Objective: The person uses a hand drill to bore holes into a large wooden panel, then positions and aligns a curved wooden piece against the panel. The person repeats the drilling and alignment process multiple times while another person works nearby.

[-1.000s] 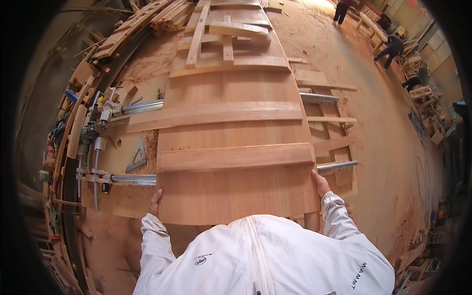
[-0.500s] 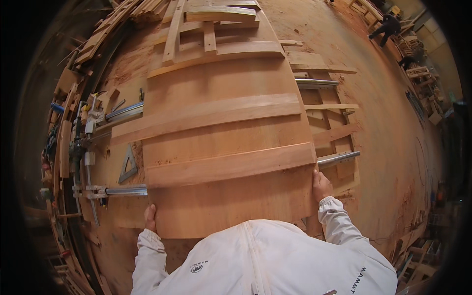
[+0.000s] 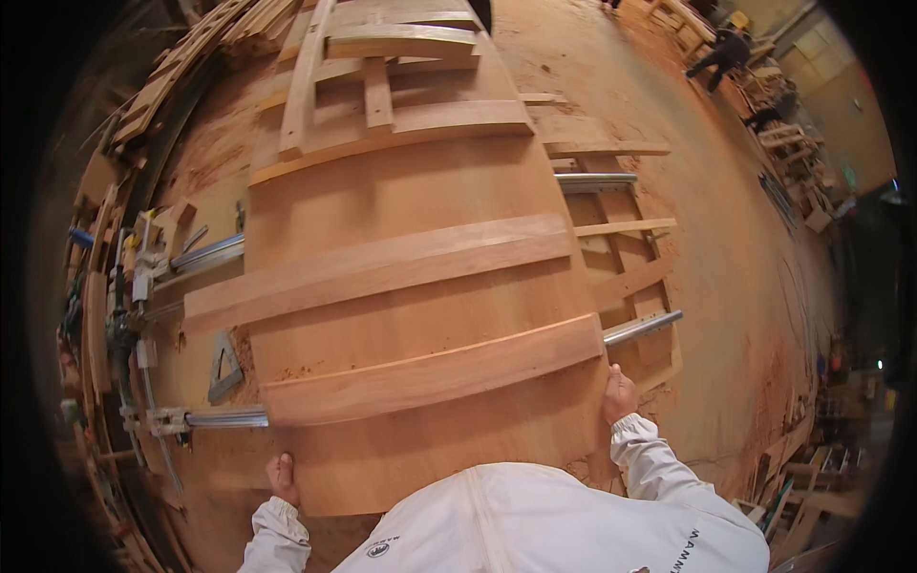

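Note:
A wide, flat wooden panel (image 3: 420,327) stretches away in front of me. My left hand (image 3: 283,477) is closed around its left edge at the near corner. My right hand (image 3: 620,395) grips the right edge, a little farther up; the fingers beneath are hidden. Across the panel lie a near wooden strip (image 3: 439,374) and a middle strip (image 3: 382,269), whose left end juts past the edge. More wood pieces rest at the far end, including a short curved piece (image 3: 401,41).
Steel bars (image 3: 226,418) stick out on both sides of the panel. A metal set square (image 3: 225,368) lies to its left, near clamp fittings (image 3: 122,329). Wood slats (image 3: 621,227) sit on the right. A person (image 3: 723,55) bends at the far right beside stacked timber.
The panel and its surroundings appear lower and farther left as the view shifts. Both hands keep their hold on the panel's edges.

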Action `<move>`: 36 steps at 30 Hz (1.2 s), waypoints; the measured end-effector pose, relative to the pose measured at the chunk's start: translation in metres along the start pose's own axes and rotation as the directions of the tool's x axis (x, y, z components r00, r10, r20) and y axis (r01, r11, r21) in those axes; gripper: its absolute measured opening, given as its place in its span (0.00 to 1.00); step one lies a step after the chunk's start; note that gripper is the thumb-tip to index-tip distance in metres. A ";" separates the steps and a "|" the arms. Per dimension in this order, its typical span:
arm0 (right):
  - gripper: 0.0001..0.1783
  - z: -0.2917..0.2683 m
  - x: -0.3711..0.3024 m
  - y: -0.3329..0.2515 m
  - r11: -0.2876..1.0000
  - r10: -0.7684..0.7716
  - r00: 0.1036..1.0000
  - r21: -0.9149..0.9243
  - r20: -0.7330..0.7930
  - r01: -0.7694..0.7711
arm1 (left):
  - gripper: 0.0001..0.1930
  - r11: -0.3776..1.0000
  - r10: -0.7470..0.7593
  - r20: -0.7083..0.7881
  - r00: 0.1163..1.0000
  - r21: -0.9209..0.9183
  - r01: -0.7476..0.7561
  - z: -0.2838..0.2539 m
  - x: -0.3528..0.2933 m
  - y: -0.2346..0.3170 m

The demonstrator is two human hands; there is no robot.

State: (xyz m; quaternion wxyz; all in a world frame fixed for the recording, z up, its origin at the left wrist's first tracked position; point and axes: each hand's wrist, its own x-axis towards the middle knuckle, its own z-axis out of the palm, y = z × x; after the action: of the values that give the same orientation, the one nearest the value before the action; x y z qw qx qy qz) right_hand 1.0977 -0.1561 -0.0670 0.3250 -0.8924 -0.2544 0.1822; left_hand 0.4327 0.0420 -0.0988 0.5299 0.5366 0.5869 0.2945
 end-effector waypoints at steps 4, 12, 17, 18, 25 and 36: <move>0.29 0.004 0.006 0.039 0.991 0.047 0.998 0.122 0.048 -0.052 | 0.29 0.952 0.000 0.013 1.000 0.305 -0.004 -0.014 0.001 -0.003; 0.30 -0.012 0.002 0.089 0.994 0.061 0.990 0.078 0.128 -0.072 | 0.26 0.875 -0.107 -0.219 0.970 0.443 0.196 0.020 -0.026 0.048; 0.30 -0.010 -0.007 0.049 0.984 0.167 0.984 0.057 0.060 -0.170 | 0.25 0.855 -0.107 -0.263 0.959 0.468 0.224 0.033 -0.039 0.063; 0.30 -0.010 -0.010 0.040 0.987 0.161 0.985 0.014 0.058 -0.162 | 0.25 0.852 -0.116 -0.270 0.956 0.468 0.235 0.035 -0.036 0.063; 0.28 0.001 -0.015 -0.029 0.968 0.153 0.981 -0.217 0.120 -0.125 | 0.35 0.823 -0.186 -0.200 0.962 0.503 0.264 0.039 -0.033 0.080; 0.26 0.020 0.012 -0.064 0.935 0.197 0.956 -0.335 0.216 -0.117 | 0.39 0.806 -0.341 -0.216 0.915 0.432 0.403 0.029 -0.043 0.064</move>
State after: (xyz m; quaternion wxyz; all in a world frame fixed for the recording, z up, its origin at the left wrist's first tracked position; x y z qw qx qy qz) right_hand 1.0765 -0.0973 -0.0403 0.1269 -0.9212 -0.2459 0.2735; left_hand 0.4738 0.0108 -0.0350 0.3932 0.5025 0.7669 0.0680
